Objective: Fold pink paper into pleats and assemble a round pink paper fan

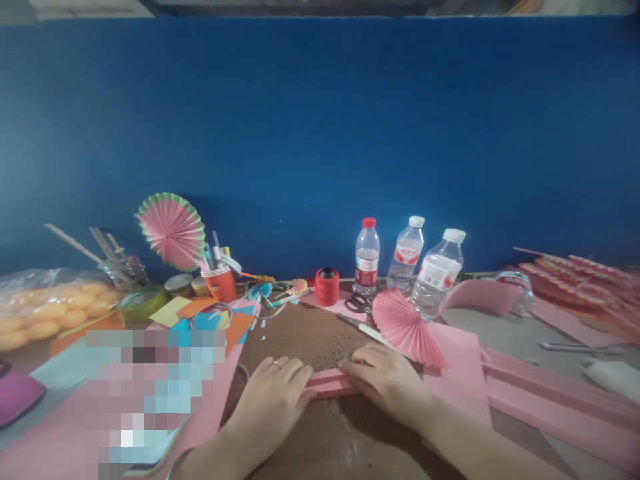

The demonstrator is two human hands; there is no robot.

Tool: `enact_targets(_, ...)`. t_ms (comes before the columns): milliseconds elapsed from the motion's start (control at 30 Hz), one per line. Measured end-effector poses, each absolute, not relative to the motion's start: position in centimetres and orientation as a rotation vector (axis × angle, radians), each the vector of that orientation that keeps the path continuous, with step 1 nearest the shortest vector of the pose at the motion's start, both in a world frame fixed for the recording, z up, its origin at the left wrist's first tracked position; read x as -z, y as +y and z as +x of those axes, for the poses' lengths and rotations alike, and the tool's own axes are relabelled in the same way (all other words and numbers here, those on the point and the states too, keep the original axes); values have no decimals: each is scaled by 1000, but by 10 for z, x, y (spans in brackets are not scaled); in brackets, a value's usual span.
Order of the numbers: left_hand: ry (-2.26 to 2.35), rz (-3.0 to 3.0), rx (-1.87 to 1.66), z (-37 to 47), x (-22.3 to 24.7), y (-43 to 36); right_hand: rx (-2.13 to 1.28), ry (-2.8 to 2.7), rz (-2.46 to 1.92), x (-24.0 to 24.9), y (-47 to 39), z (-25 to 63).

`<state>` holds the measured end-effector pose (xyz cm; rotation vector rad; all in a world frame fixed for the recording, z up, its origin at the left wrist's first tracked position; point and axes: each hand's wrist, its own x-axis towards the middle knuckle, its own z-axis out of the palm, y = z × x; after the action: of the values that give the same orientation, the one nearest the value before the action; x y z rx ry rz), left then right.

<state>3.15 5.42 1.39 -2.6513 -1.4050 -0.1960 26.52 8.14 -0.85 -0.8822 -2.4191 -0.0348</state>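
Observation:
A narrow folded strip of pink paper [329, 383] lies on the brown tabletop in front of me. My left hand [274, 393], with a ring on one finger, has its fingers closed over the strip's left end. At the opposite end, my right hand [383, 381] pinches the paper, fingers bent over it. Both hands hide the strip's ends. Just beyond my right hand rests a pleated pink paper fan [407, 327], half spread. A white-handled cutting tool [377, 335] lies partly beneath that fan, and dark scissors [359, 304] lie behind it.
Behind stand a red thread spool [327, 288] and several water bottles [367, 260]. An orange cup [219, 283] of pens and a round pleated fan [171, 230] are at left. Pink sheets [457, 380] cover the right side. A bag of yellow balls [55, 307] sits far left.

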Motion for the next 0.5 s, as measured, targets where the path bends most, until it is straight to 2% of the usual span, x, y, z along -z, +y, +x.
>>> enact_targets(500, -1365, -2682, 129, 28, -2, 56, 78, -2386, -900, 13, 79, 264)
